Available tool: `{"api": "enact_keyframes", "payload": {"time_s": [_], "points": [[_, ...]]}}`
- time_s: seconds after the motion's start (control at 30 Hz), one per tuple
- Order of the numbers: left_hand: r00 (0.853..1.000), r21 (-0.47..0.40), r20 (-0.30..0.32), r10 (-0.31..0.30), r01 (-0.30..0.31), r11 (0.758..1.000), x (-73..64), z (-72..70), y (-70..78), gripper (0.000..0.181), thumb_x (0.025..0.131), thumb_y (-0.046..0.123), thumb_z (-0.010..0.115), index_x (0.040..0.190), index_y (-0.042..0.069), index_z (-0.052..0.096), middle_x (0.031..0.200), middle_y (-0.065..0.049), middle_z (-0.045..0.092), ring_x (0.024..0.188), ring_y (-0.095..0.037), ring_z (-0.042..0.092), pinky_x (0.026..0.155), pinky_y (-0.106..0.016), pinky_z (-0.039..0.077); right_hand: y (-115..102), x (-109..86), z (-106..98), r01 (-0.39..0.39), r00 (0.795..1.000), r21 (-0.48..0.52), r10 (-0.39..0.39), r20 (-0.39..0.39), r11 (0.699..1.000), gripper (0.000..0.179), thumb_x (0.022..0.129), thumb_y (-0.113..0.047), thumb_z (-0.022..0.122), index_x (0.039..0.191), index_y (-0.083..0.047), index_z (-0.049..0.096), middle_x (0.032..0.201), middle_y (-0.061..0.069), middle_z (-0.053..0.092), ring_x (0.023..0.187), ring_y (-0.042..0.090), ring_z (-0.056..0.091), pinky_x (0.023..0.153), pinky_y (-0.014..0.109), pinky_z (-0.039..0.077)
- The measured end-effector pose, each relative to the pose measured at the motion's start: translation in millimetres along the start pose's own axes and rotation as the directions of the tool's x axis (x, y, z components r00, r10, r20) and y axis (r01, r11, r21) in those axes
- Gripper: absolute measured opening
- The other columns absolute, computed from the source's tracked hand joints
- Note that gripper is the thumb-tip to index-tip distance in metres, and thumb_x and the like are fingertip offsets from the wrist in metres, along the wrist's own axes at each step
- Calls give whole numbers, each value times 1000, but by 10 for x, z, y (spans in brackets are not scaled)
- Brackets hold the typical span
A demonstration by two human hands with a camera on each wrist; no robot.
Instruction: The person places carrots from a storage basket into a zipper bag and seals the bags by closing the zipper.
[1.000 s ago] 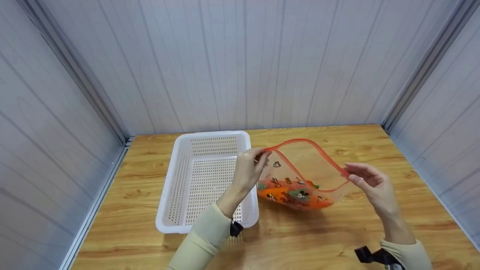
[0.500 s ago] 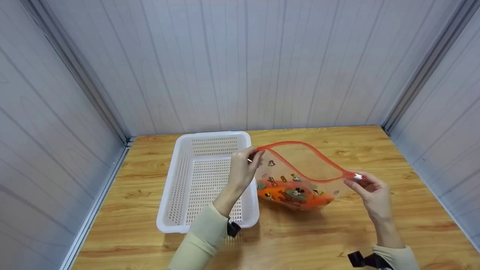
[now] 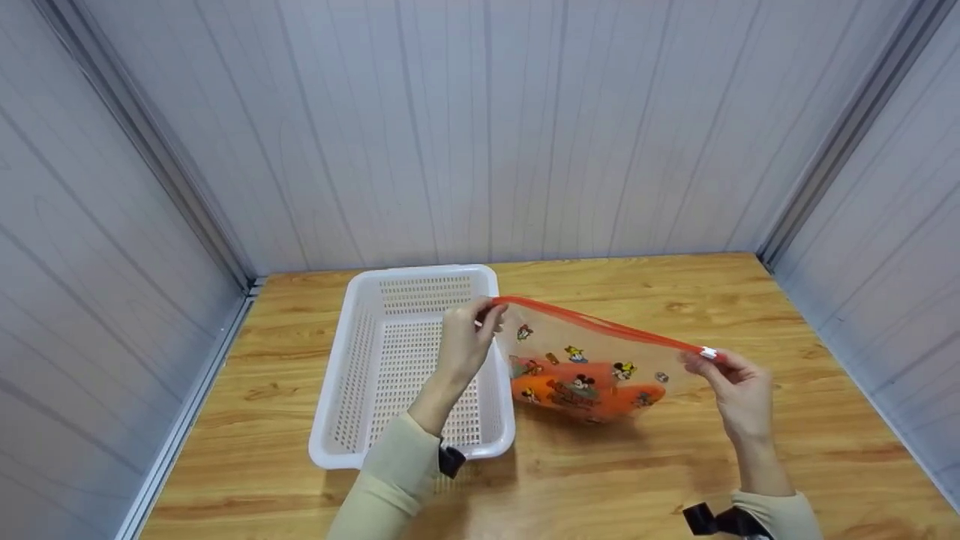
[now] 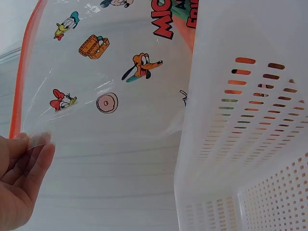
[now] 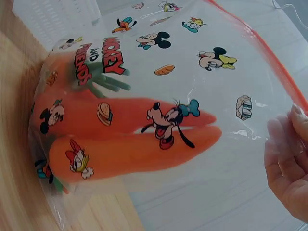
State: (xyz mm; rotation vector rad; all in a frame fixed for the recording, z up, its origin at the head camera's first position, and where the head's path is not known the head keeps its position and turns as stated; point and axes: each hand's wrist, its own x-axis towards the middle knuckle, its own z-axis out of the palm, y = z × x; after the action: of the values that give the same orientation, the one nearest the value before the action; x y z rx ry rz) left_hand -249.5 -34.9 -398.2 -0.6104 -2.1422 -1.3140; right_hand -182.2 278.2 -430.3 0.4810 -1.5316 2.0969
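Observation:
A clear zip bag (image 3: 540,343) with an orange top edge and cartoon prints is stretched between my two hands. My left hand (image 3: 466,341) pinches its upper left corner, over the basket's right side. At the upper right corner, my right hand (image 3: 742,394) pinches the bag beside a white slider (image 3: 708,352). The two orange edges of the mouth lie close together. Inside, at the bottom, are orange carrots (image 5: 134,156) with green tops, seen through the plastic in the right wrist view. In the left wrist view, finger and thumb hold the clear plastic just by the orange strip.
A white perforated plastic basket (image 3: 327,405) stands left of the bag, its right wall close against it. Both are on a wood-grain table (image 3: 600,487). Pale panel walls (image 3: 525,135) enclose the table at the back and both sides.
The bag's mouth gaped in a wide loop and is now drawn into a nearly straight line. My left hand has moved left; the right hand has shifted slightly left and the white slider has come into view.

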Motion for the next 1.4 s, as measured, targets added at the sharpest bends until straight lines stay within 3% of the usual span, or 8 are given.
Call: {"api": "enact_keyframes", "payload": {"time_s": [0.3,0.43,0.57,0.73,0.97,1.1,1.4], "points": [[999,143,3,-47,46,989,-27,-55,78,9,81,6,62,77,-1,66,65,-7,62,57,-13,57,51,-19,47,48,-20,112,-69,982,-106,49,-184,992,9,77,12,58,82,20,59,70,15,65,62,18,63,58,24,50],[999,236,-35,-41,48,970,-63,-45,203,18,81,11,64,93,-1,64,85,-9,63,77,-19,61,68,-27,49,63,-36,120,-82,970,-105,55,-235,991,9,77,12,59,82,20,59,69,14,64,62,18,62,57,23,50],[995,295,-94,23,6,955,-124,17,340,34,80,11,64,110,-3,56,111,-15,54,103,-27,52,89,-33,41,70,-50,122,-97,960,-116,62,-272,988,9,77,10,60,82,18,60,69,13,64,62,17,62,57,23,50],[977,321,-126,174,-126,939,-196,174,518,39,78,7,65,113,-4,54,119,-17,47,112,-28,44,97,-32,33,81,-63,130,-94,958,-103,62,-282,990,10,77,10,60,81,19,60,69,13,64,60,17,61,56,22,50],[952,275,-61,300,-273,922,-305,474,775,38,79,9,65,114,-2,54,121,-15,47,115,-26,42,100,-40,28,92,-71,170,-91,948,-28,78,-308,995,6,76,12,60,80,17,61,68,14,64,59,18,61,55,23,50],[926,274,-7,378,-362,891,-320,625,851,38,80,12,65,113,-2,54,118,-15,49,113,-26,44,98,-39,30,98,-76,181,-83,949,6,81,-304,997,6,76,13,59,80,17,61,69,14,64,60,18,61,55,23,50],[893,316,212,397,-447,837,-306,938,986,40,85,21,59,119,1,51,121,-12,49,118,-22,40,102,-34,24,105,-97,174,-86,939,25,89,-332,996,7,76,12,59,82,17,61,70,15,64,62,19,61,57,23,50]]}}
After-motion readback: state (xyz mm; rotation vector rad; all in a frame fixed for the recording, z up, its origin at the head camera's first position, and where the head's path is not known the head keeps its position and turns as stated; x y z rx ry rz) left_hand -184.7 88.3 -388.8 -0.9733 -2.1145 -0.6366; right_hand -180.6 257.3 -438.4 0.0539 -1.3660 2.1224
